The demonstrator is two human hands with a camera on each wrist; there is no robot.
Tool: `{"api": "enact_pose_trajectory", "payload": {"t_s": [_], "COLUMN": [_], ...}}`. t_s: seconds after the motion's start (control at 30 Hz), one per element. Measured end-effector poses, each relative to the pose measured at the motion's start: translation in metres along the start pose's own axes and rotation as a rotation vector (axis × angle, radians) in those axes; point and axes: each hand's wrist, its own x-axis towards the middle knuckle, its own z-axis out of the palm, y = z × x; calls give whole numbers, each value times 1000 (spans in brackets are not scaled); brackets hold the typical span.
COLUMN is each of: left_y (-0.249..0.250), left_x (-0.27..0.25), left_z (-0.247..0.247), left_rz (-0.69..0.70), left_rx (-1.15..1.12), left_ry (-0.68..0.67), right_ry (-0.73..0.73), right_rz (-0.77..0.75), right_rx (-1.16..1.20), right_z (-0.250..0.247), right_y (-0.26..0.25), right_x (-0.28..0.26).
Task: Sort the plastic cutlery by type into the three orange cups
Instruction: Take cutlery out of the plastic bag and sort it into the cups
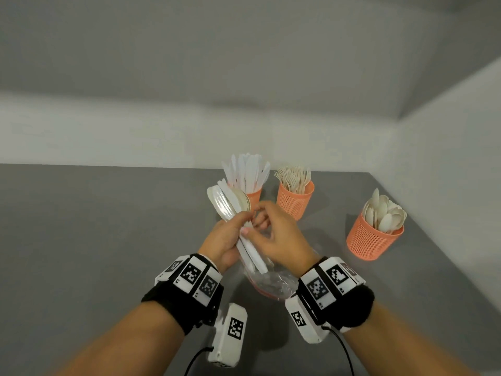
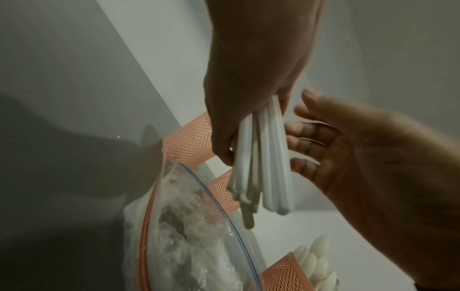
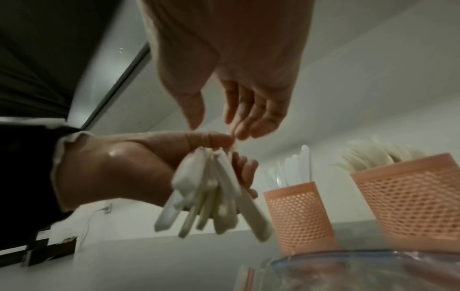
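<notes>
A bundle (image 1: 235, 221) of white cutlery was gripped in the left hand (image 1: 221, 240), with the thumb pressed across the handles and the other fingers curled round them from behind, as was seen in the right wrist view. The broad ends were fanned out toward the upper left of the head frame, and the handle ends were pointed down toward the lower centre. The right hand (image 1: 279, 234) was held just beside the bundle, near the centre of the frame; its fingers (image 3: 251, 116) were kept loosely bent and close together, with the thumb apart from them, and the tips were placed at the bundle beside the left thumb. Whether a piece was actually pinched could not be told. Below the hands, a clear bag (image 1: 271, 283) with a red and blue zip strip was seen lying on the grey table (image 1: 95, 240). Beyond the hands, three orange mesh cups were stood upright: a knife cup (image 1: 254, 195) partly hidden behind the bundle, a fork cup (image 1: 294, 199) just to its right, and a spoon cup (image 1: 372, 237) well apart at the right of the frame.
</notes>
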Motion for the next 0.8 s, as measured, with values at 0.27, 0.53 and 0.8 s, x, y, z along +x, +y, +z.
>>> {"api": "enact_pose_trajectory", "payload": {"t_s": [0.27,0.53,0.8], "left_y": [4,15,27], "left_x": [-2,-4,-8], "left_z": [-3,-14,-24], "left_rz": [16,53,32], "left_rx": [38,47,120], "left_ry": [-58,-115,-143], "right_ry": [-145,-80,-83], "right_rz": [26,258,485], "right_rx": [-178,141,633], "right_z": [22,23,23], "right_y": [1,-8,-21], "right_x": [6,12,19]}}
